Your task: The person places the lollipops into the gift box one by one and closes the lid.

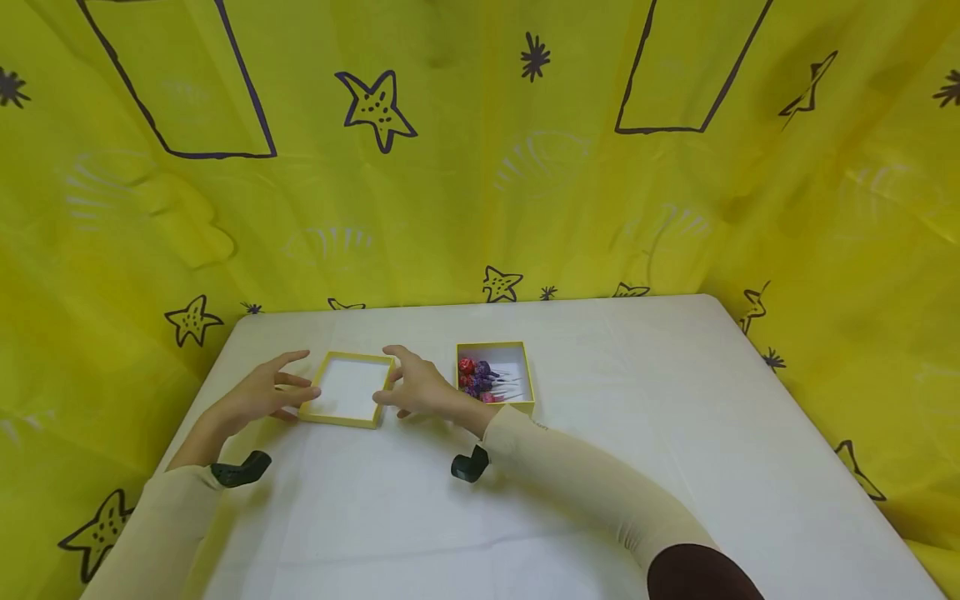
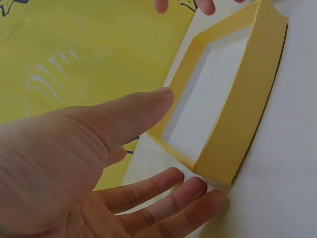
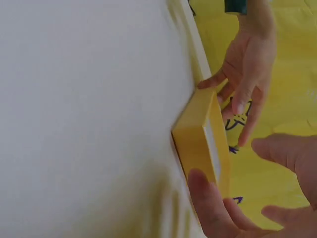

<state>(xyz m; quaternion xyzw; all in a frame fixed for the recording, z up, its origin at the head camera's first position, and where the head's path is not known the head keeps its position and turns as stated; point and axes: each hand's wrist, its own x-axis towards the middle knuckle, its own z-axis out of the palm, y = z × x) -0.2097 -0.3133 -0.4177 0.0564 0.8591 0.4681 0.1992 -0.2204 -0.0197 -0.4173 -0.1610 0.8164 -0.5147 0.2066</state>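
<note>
A shallow yellow box lid (image 1: 337, 420) with a white inside lies hollow side up on the table. At its left side is my left hand (image 1: 258, 390), fingers spread and loosely bent. In the left wrist view, the thumb reaches over the lid's edge (image 2: 242, 104) while the other fingertips lie close to its corner. My right hand (image 1: 422, 385) is at the lid's right side, thumb and fingers apart. Whether either hand touches the lid, I cannot tell. Right of that hand stands a yellow box (image 1: 516, 358) holding several wrapped lollipops (image 1: 480, 379), partly hidden by the right forearm.
A white cloth covers the table (image 1: 420, 517). Yellow curtains (image 1: 450, 208) with drawn starfish and shells hang behind it and along both sides. Dark wrist mounts (image 1: 242, 469) are on both arms.
</note>
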